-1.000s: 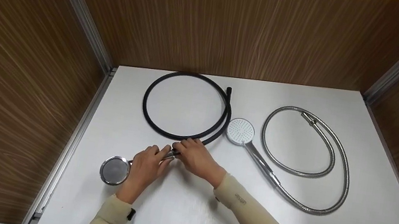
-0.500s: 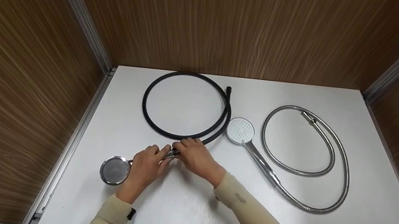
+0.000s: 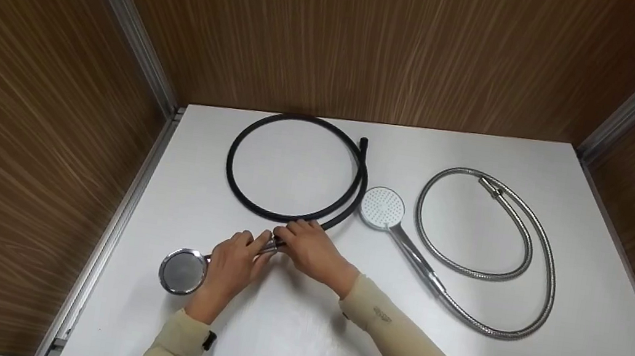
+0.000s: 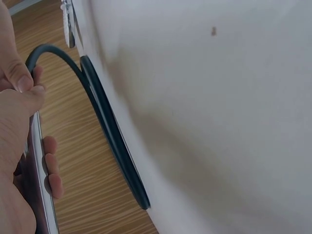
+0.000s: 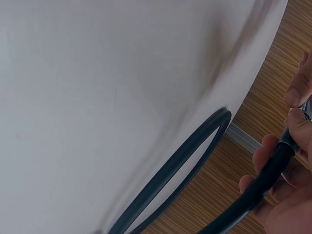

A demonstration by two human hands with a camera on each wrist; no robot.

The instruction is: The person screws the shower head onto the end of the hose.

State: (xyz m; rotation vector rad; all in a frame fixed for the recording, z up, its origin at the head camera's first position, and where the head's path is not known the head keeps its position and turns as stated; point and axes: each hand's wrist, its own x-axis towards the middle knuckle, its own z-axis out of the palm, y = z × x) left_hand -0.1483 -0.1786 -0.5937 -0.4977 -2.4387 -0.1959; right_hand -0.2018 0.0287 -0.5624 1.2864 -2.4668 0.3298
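Observation:
My left hand grips the chrome handle of a hand shower, whose round grey head sticks out to the left of the wrist. In the left wrist view, the fingers wrap round the shiny handle. My right hand pinches the end of a black shower hose right at the tip of that handle. Seen from the right wrist, the thumb and fingers hold the hose's end fitting, and the hose runs down across the fingers. The joint itself is mostly covered by fingertips. Most of the hose lies coiled on the table.
A second hand shower with a white face lies right of the black coil, joined to a looped silver metal hose. The black hose's free end points toward the back wall. Wood-grain panels enclose the white table at back and sides.
Both hands stay in nearly the same place, with only slight finger movement at the joint. The hoses and the second hand shower have not moved.

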